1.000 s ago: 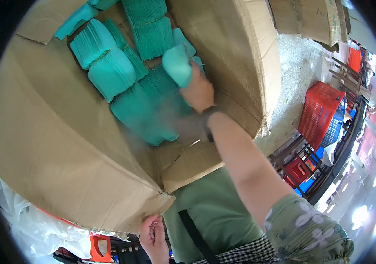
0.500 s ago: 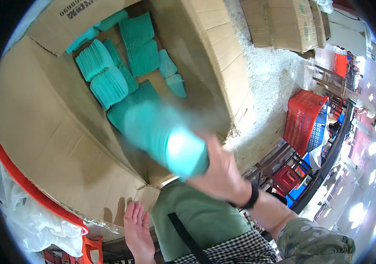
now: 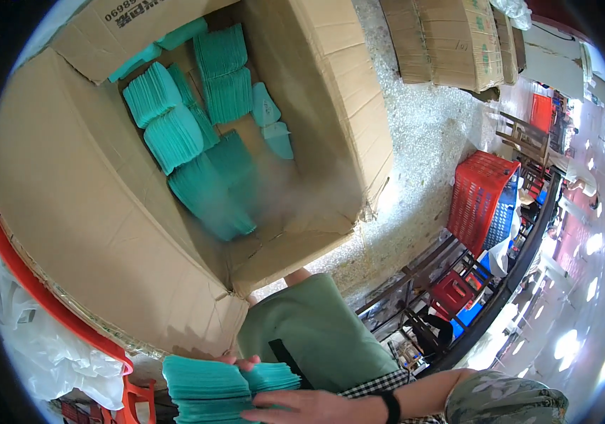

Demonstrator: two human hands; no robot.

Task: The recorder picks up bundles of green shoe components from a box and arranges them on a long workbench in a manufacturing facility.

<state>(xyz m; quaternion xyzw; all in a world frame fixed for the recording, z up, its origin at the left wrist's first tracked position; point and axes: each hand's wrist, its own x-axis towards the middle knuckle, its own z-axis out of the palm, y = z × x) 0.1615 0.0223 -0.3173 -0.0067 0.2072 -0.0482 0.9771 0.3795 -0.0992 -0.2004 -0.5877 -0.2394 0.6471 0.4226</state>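
Note:
A stack of thin teal pieces [image 3: 207,392] is at the lower edge, in front of my lap. My right hand [image 3: 309,406] lies against its near right side, with the fingers bent onto it. Behind the stack, the fingertips of my left hand [image 3: 240,362] show at its top edge; the rest of that hand is hidden. Between them, my hands hold the stack. Beyond is an open cardboard box [image 3: 295,247], with several teal stacks [image 3: 175,141] of the same kind inside. Two small teal pieces [image 3: 267,106] lie by its right wall.
White plastic bags [image 3: 55,353] and a red plastic rim [image 3: 48,297] are at the left. On the right are a red basket [image 3: 479,198], wooden chairs [image 3: 525,138], a red stool [image 3: 452,290] and a dark rail [image 3: 507,297]. More cardboard boxes [image 3: 451,42] stand at the far right.
My right hand has brought the teal stack from over the box's near side down to my lap. My left hand, open and bare before, is now at the stack.

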